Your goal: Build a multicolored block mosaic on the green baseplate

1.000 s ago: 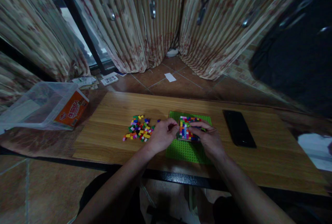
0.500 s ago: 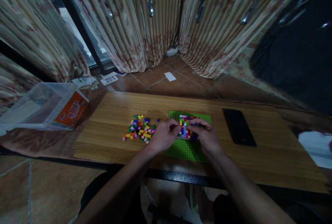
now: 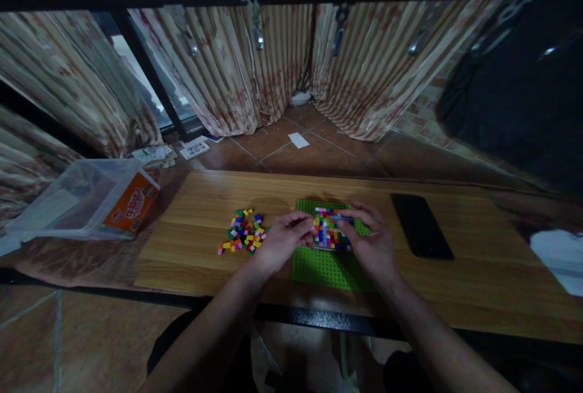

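A block of small multicoloured toy bricks (image 3: 328, 235) rests on a green studded baseplate (image 3: 325, 271). At its left edge is my left hand (image 3: 288, 238), thumb and fingertips pinched together; whatever they hold is too small to make out. From the right, my right hand (image 3: 373, 240) grips the block, its thumb on the top bricks and its index finger near the back edge. My right fingers hide part of the block's right side. Left of my left hand lies a pile of loose toy bricks (image 3: 243, 238), partly covered by that hand.
The wooden table (image 3: 191, 229) carries a black phone (image 3: 421, 226) on the right. A clear plastic bin (image 3: 86, 198) with an orange label stands off the table's left end. White paper (image 3: 558, 256) lies at the far right. Curtains (image 3: 273, 71) hang behind, below a dark bar.
The view has tilted up slightly, so everything sits lower. Both hands stay at the block. My right thumb and fingers have shifted a little over the bricks; my left fingertips remain pinched at its left edge.
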### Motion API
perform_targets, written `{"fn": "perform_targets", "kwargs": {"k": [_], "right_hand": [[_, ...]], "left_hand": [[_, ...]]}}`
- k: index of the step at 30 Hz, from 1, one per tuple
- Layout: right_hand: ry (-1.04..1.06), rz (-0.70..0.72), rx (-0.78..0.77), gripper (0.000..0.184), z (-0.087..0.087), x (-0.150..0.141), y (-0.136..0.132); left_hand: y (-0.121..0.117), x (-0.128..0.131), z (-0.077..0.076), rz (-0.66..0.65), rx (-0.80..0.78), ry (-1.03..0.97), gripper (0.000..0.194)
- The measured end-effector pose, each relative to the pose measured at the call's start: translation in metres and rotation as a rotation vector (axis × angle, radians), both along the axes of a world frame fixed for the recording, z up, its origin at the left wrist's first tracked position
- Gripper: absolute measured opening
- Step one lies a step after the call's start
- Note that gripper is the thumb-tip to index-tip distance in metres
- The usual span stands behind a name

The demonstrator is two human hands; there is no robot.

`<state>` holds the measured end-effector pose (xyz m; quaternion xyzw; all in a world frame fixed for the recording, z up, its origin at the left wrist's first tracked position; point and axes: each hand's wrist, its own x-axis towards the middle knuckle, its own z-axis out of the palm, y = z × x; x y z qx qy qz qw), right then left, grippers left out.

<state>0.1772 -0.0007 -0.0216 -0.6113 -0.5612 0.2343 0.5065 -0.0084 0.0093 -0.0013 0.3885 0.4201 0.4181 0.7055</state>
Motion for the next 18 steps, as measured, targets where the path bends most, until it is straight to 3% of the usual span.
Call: {"fn": "perform_targets", "kwargs": {"k": [3, 9, 18], "right_hand": [[-0.123, 0.085, 0.12, 0.017, 0.01, -0.004, -0.004], [-0.154, 0.364, 0.178, 0.024, 0.014, -0.015, -0.01], [-0.011, 0.358, 0.141, 0.019, 0.021, -0.024, -0.013]], "left_hand": [[-0.002, -0.001, 0.006, -0.009, -0.113, -0.203, 0.031], [-0.005, -0.003, 0.011, -0.082, -0.167, -0.317, 0.03], [-0.005, 0.004, 0.013, -0.103, -0.195, -0.335, 0.034]]}}
